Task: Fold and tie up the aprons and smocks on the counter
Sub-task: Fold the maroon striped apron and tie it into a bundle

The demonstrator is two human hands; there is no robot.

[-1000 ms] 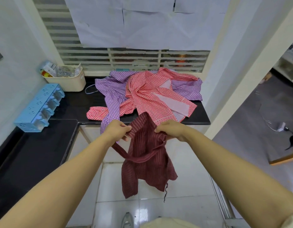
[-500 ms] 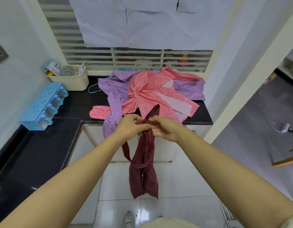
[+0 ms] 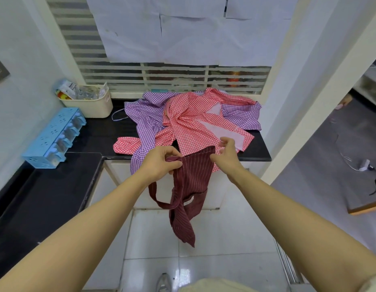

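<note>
The hands have drawn apart since half a second ago. The left hand (image 3: 159, 163) grips one end of the apron's (image 3: 191, 178) top edge, and the right hand (image 3: 228, 159), at its 3 o'clock, seems to pinch the other. The apron hangs spread before the counter (image 3: 102, 131), so folding has barely begun. The smocks (image 3: 193, 123) wait at 12 o'clock.

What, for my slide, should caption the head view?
Left hand and right hand hold a maroon pinstriped cloth apron before a black counter heaped with red and purple gingham smocks.
</note>
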